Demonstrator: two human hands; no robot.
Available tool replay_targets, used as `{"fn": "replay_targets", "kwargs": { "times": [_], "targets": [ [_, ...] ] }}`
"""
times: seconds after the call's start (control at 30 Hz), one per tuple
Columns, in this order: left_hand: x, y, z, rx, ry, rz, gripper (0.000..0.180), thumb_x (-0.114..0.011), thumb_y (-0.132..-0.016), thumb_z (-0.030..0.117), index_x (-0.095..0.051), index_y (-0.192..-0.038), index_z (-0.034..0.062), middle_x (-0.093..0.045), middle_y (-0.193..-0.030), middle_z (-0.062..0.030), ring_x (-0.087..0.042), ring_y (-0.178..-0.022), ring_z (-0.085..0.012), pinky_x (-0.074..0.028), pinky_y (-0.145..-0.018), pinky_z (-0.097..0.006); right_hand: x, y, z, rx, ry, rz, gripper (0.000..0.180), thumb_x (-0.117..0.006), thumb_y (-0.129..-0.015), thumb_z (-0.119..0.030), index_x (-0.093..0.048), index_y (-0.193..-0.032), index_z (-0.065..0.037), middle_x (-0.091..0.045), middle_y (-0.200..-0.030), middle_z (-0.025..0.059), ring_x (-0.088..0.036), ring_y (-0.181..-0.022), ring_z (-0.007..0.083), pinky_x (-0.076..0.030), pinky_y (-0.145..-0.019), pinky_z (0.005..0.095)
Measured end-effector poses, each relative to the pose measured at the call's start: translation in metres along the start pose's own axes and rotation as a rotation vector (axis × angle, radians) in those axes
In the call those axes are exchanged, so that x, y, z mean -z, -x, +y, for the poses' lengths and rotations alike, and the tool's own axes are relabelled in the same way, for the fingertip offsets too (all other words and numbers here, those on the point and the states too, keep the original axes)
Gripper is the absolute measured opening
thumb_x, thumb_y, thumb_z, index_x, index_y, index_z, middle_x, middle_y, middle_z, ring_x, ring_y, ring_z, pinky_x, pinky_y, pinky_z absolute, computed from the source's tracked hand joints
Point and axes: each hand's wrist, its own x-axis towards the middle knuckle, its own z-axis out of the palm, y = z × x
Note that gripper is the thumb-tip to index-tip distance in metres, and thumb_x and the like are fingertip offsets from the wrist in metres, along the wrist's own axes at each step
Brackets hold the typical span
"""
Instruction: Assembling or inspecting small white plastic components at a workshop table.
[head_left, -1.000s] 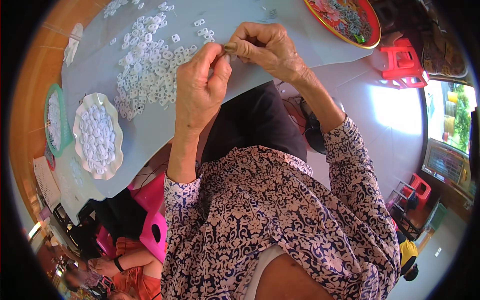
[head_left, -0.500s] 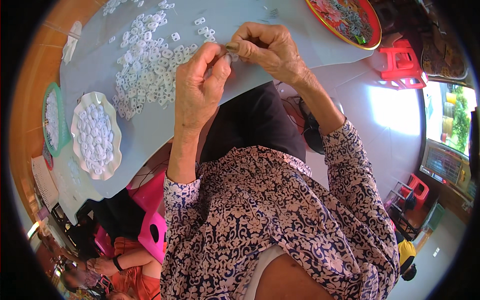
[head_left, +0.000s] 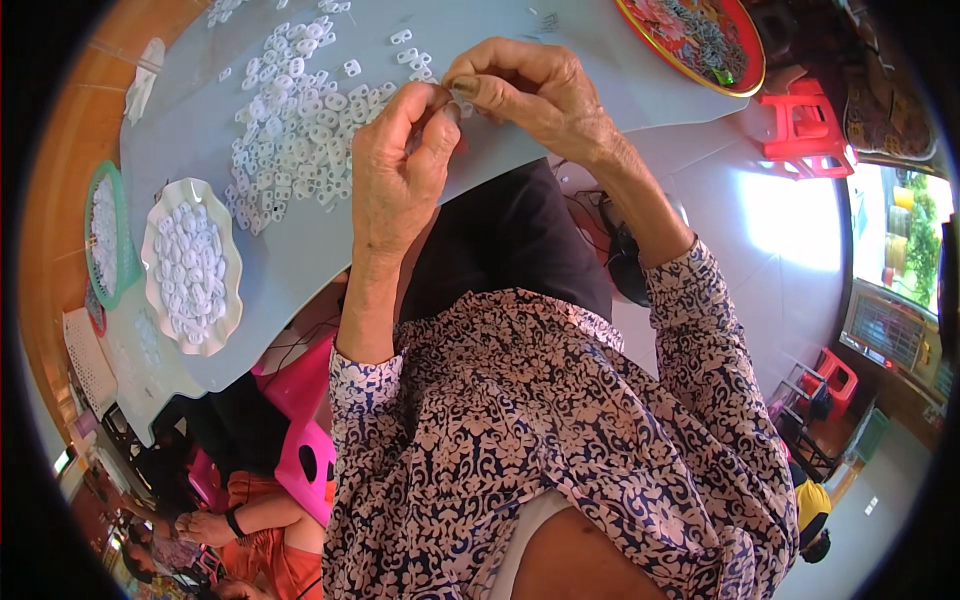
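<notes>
My left hand (head_left: 405,165) and my right hand (head_left: 535,95) meet over the near edge of the grey table (head_left: 300,275). The left thumb and forefinger are pinched together, and a sliver of something whitish shows between the hands, too small to name. My right thumb and forefinger press together right at the left fingertips; what they grip is hidden. Left of my hands lies a spread heap of small white plastic pieces with holes (head_left: 300,135). A few more white pieces (head_left: 412,55) lie just beyond my fingertips.
A wavy-rimmed white dish (head_left: 233,265) holds white pieces, beside a green basket (head_left: 128,265) of more. A red, gold-rimmed tray (head_left: 753,75) with small metal-grey parts sits at the far right. A red stool (head_left: 810,130) and pink chair (head_left: 300,440) flank the table; another person's hand (head_left: 205,528) shows lower left.
My right hand has shifted slightly left and up against the left fingertips. The left hand stays almost in place, still pinched. The other person's hand at lower left has moved a little.
</notes>
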Motion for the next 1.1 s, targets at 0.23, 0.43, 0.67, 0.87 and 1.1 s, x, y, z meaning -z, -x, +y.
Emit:
{"fn": "replay_targets", "kwargs": {
  "times": [0.23, 0.43, 0.67, 0.87, 1.1],
  "targets": [
    [-0.001, -0.001, -0.002, 0.01, 0.005, 0.001, 0.023, -0.057, -0.09, 0.024, -0.056, -0.09, 0.0012, -0.054, -0.064, -0.0016, -0.049, -0.06, -0.0083, -0.042, -0.056, -0.024, 0.002, 0.0, 0.004, -0.029, 0.063, 0.0, 0.021, -0.063, -0.089, -0.023, -0.063, -0.085, -0.002, -0.054, -0.068, -0.003, -0.046, -0.061, 0.0042, -0.038, -0.052, 0.0195],
    [-0.004, -0.001, 0.0, -0.02, -0.005, 0.014, 0.02, -0.055, -0.09, 0.021, -0.056, -0.09, 0.0014, -0.055, -0.064, -0.001, -0.049, -0.059, -0.0075, -0.041, -0.055, -0.023, 0.001, 0.002, 0.008, 0.01, 0.112, 0.058, 0.022, -0.065, -0.087, -0.021, -0.064, -0.083, 0.0, -0.058, -0.064, -0.0008, -0.049, -0.06, 0.004, -0.042, -0.053, 0.0219],
    [-0.004, -0.002, -0.001, 0.01, 0.037, 0.049, 0.015, -0.055, -0.089, 0.016, -0.056, -0.089, 0.0013, -0.056, -0.065, -0.0015, -0.049, -0.06, -0.007, -0.041, -0.055, -0.023, -0.004, 0.002, 0.01, 0.046, 0.148, 0.117, 0.023, -0.067, -0.086, -0.024, -0.065, -0.086, -0.001, -0.059, -0.066, -0.0013, -0.048, -0.06, 0.0038, -0.041, -0.053, 0.0219],
    [-0.001, -0.001, -0.006, 0.01, 0.092, 0.071, 0.018, -0.053, -0.091, 0.017, -0.06, -0.096, 0.0005, -0.061, -0.072, -0.0012, -0.052, -0.067, -0.006, -0.041, -0.062, -0.02, -0.006, 0.0, 0.017, 0.104, 0.054, 0.078, 0.018, -0.065, -0.087, -0.018, -0.064, -0.092, -0.001, -0.062, -0.072, -0.0015, -0.053, -0.065, 0.0045, -0.045, -0.06, 0.0208],
    [0.04, -0.012, 0.011, -0.077, -0.008, 0.315, 0.016, -0.052, -0.092, 0.015, -0.061, -0.094, 0.0019, -0.063, -0.076, 0.0007, -0.035, -0.053, -0.0011, -0.031, -0.048, -0.019, 0.0, 0.004, 0.006, -0.04, -0.097, 0.11, 0.016, -0.058, -0.091, -0.015, -0.06, -0.097, 0.0, -0.065, -0.082, 0.0041, -0.057, -0.069, 0.0069, -0.048, -0.066, 0.021]
  ]
}}
